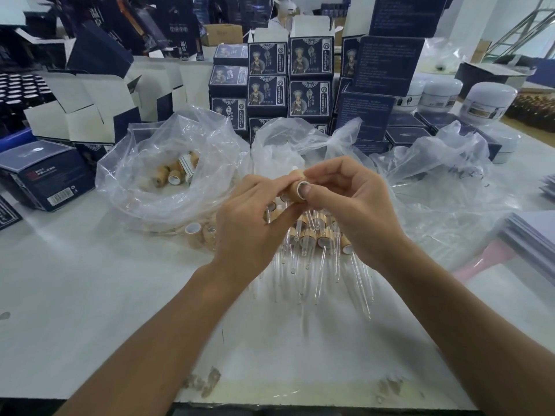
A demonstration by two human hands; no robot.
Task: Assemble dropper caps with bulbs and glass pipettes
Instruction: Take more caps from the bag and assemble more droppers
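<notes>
here, both hands (303,202) pinching one wooden dropper cap (295,190), navy boxes (310,78) behind, print unreadable

Bare forearms, left hand (246,226) and right hand (351,205) apparently unadorned, sleeveless.

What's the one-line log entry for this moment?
step: bulb into cap | both hands grip one bamboo cap, held up | right thumb over its open end | finished droppers heaped below | table

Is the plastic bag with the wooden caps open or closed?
Open. The plastic bag gapes wide at its top, and the loose wooden caps show inside.
</notes>
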